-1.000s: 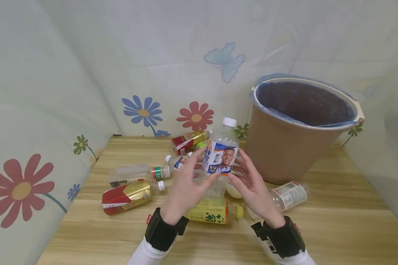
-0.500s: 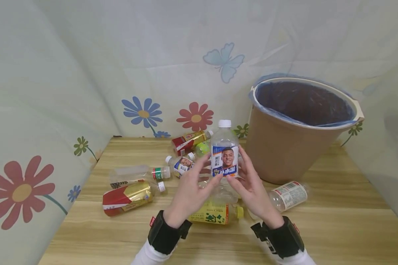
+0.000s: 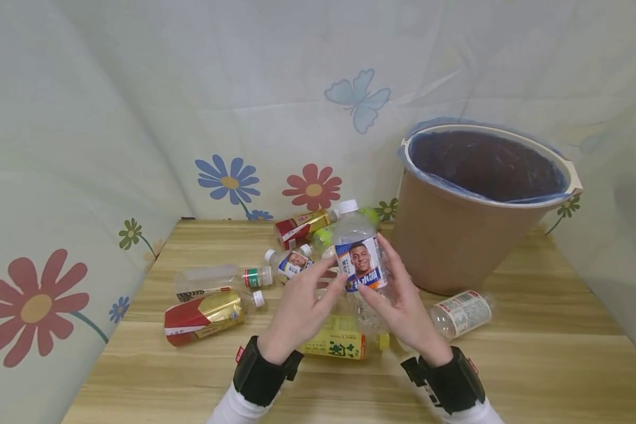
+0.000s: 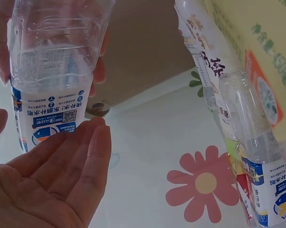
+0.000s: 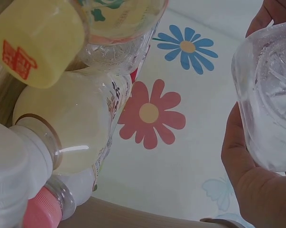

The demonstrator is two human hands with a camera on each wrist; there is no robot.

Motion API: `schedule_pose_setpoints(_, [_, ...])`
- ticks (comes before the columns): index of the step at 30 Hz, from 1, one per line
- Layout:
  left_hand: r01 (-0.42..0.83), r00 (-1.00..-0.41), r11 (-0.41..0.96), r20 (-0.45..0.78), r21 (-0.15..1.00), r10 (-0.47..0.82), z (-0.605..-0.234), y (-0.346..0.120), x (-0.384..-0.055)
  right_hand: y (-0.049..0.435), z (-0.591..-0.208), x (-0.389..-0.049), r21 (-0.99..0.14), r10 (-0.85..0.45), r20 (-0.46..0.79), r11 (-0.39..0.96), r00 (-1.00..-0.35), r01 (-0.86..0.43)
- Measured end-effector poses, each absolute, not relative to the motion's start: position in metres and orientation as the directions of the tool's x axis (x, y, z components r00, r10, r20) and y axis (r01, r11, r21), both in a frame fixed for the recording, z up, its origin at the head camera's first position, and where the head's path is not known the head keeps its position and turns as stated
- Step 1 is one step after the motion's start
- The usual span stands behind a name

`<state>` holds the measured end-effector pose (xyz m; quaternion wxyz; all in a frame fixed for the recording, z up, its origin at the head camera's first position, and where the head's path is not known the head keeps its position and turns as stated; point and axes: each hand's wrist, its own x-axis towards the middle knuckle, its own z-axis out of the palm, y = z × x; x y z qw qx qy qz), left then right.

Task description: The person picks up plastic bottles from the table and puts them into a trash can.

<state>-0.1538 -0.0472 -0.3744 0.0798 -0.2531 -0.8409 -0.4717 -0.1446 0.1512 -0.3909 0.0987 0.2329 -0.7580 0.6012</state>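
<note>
A clear plastic bottle [image 3: 359, 265] with a white cap and a blue-and-white label is held up, leaning left, over the table. My right hand [image 3: 410, 312] grips its right side, thumb across the front. On the other side, my left hand [image 3: 299, 303] has its fingertips at the label. In the left wrist view, the left fingers [image 4: 88, 161] are fairly straight against the label and the thumb stands off. In the right wrist view, the bottle's base [image 5: 271, 99] faces the camera. Below it lies a yellow-labelled bottle [image 3: 339, 344], partly hidden.
A brown bin [image 3: 445, 241] with a blue liner stands at the back right. Several bottles lie about: a red-and-gold one [image 3: 204, 315], a clear one [image 3: 212, 277], another red-and-gold one [image 3: 302, 227], and one with a white label [image 3: 463, 312] near the bin.
The bottle has turned in my hands, its label coming round to face me. Its cap has moved left and down, so it now leans. The other bottles stay where they were.
</note>
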Motion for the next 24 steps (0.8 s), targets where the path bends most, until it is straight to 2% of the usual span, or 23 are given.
schedule_pose_setpoints(14, [0.545, -0.837, 0.563, 0.442, 0.621, 0.323, -0.375, -0.057, -0.153, 0.159, -0.386, -0.148, -0.838, -0.200, 0.447, 0.245, -0.872, -0.487])
schedule_pose_setpoints(24, [0.596, -0.783, 0.654, 0.517, 0.466, 0.345, -0.374, -0.070, -0.154, 0.178, -0.346, -0.158, -0.802, -0.169, 0.460, 0.343, -0.872, -0.489])
